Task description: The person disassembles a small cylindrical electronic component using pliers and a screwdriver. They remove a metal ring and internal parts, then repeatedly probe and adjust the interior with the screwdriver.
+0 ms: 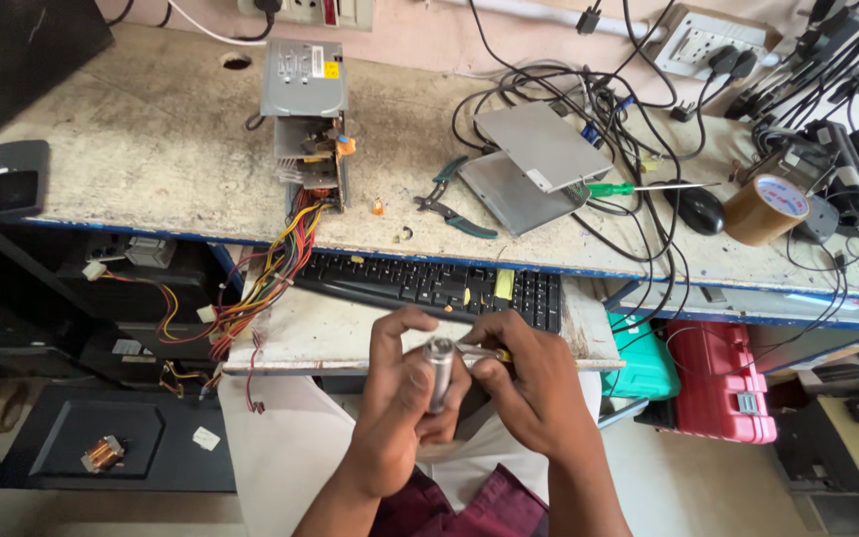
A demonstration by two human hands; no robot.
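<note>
My left hand (402, 403) grips a small silver metal cylinder (439, 370), held upright in front of my lap. My right hand (534, 383) holds a thin metal tool (479, 351) with a bit of yellow at its handle, its tip touching the top of the cylinder. Both hands meet just below the pull-out shelf (340, 333) that carries a black keyboard (429, 283). What lies under my palms is hidden.
On the worn workbench (131, 149) stand an opened power supply (305, 114) with coloured wires hanging down, green-handled pliers (449, 204), grey flat drives (539, 159), a green screwdriver (638, 187), a black mouse (696, 209), a brown tape roll (766, 209) and tangled cables. Red and teal cases (718, 383) sit below right.
</note>
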